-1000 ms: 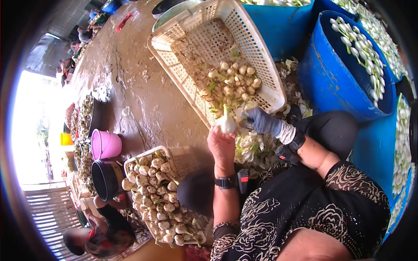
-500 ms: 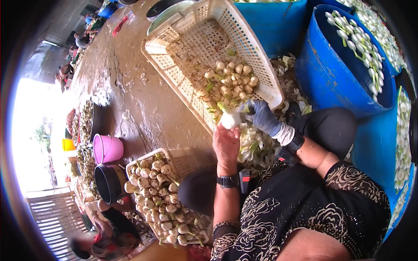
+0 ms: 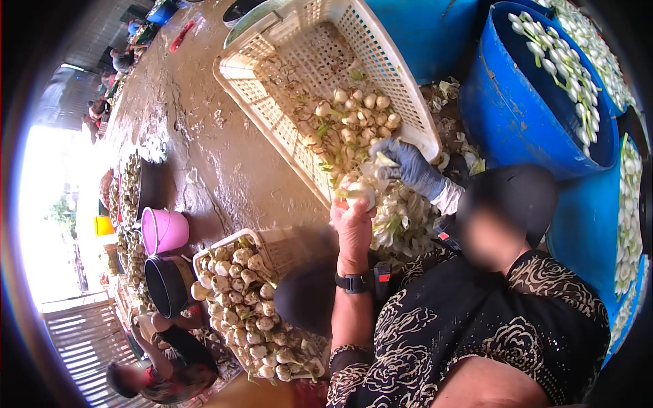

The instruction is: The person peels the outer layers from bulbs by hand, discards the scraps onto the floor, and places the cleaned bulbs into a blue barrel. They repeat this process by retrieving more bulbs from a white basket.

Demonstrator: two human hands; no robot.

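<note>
Left hand (image 3: 354, 221) grips a white bulb (image 3: 360, 192) beside gloved right hand (image 3: 408, 164).

Wet, mud-brown concrete floor (image 3: 204, 129) stretches away to a shaded far end — hard daylight floods in from the open left side (image 3: 47, 204), above a corrugated metal fence (image 3: 78, 333); large blue tubs (image 3: 507, 129) stand along the right.

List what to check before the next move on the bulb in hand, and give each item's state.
1. Grip of the left hand on the bulb: ok.
2. Gloved right hand close at the bulb: ok.
3. Tool in the right hand: cannot tell.
4. More bulbs in the tilted basket: ok.
5. Top of the blue barrel open: ok.
</note>
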